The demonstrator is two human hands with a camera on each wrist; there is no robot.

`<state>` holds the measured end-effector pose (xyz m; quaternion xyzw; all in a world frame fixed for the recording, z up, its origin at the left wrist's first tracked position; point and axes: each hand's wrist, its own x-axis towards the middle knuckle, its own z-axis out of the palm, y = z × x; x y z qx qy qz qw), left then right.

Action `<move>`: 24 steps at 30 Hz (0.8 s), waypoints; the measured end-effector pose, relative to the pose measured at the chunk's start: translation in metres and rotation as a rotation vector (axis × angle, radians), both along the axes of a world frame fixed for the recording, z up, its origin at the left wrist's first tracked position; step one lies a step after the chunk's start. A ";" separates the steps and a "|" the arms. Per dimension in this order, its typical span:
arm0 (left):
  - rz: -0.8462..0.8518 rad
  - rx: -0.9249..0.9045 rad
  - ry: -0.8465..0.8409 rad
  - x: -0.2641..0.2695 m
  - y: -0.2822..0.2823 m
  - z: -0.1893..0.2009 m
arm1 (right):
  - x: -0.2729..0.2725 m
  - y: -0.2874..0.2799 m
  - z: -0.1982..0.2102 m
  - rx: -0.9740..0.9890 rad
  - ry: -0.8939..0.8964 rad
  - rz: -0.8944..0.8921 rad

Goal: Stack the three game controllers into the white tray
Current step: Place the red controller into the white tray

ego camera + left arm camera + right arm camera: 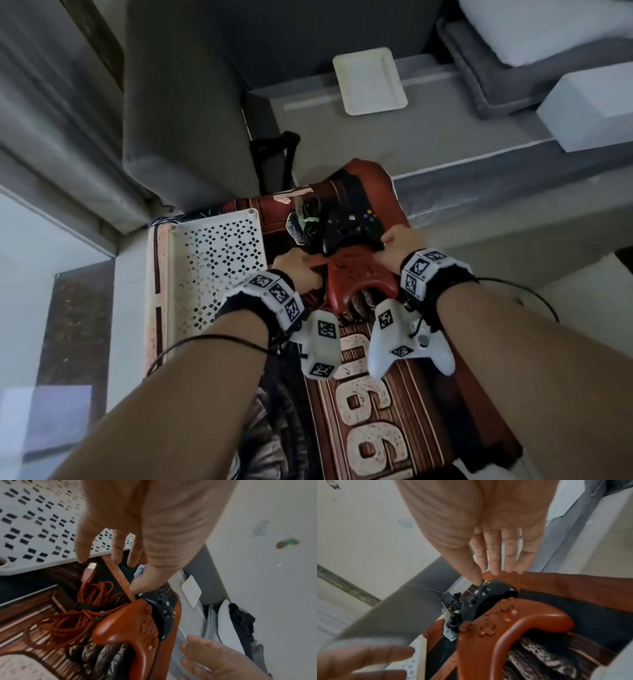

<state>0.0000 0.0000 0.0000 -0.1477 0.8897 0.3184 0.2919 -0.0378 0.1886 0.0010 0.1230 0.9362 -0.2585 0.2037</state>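
Three controllers lie on a red-brown printed board point(376, 411). The black controller point(352, 229) is farthest, the red controller point(359, 281) sits just in front of it, and the white controller point(411, 346) is nearest, under my right wrist. My left hand point(298, 270) reaches to the red controller's left end with straight fingers, its thumb point(137, 588) touching there. My right hand point(399, 245) is at the black controller's right end, fingers straight, with the thumb point(476, 581) touching the black controller point(481, 601). The perforated white tray point(212, 267) lies left of them.
A coiled red cable point(68, 622) with a USB plug lies beside the red controller point(128, 635). A black cable bundle point(305, 222) sits left of the black controller. A plain shallow white tray point(370, 82) rests on the grey platform beyond, near a white block point(589, 109).
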 end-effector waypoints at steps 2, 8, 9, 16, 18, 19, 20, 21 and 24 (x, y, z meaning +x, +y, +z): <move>-0.007 -0.007 -0.006 0.001 0.004 -0.020 | -0.002 0.004 -0.020 0.040 -0.049 0.009; -0.142 -0.170 -0.140 0.000 0.012 -0.057 | -0.001 0.011 -0.065 0.121 -0.190 0.042; -0.157 -0.175 -0.150 -0.001 0.013 -0.061 | -0.002 0.012 -0.071 0.133 -0.177 0.057; -0.070 -0.210 -0.081 0.004 0.010 -0.094 | -0.005 0.004 -0.090 0.279 -0.229 0.082; -0.010 -0.164 -0.078 0.009 0.007 -0.098 | 0.000 0.004 -0.091 0.286 -0.272 0.060; 0.005 -0.124 -0.076 0.010 0.004 -0.100 | 0.001 0.005 -0.092 0.259 -0.254 0.055; 0.009 -0.096 -0.045 0.012 0.000 -0.100 | 0.002 0.006 -0.092 0.236 -0.209 0.060; 0.022 -0.094 -0.005 0.015 -0.003 -0.101 | 0.006 0.005 -0.088 0.236 -0.182 0.061; 0.044 -0.032 0.165 0.030 -0.012 -0.090 | 0.028 0.003 -0.074 0.243 -0.112 0.024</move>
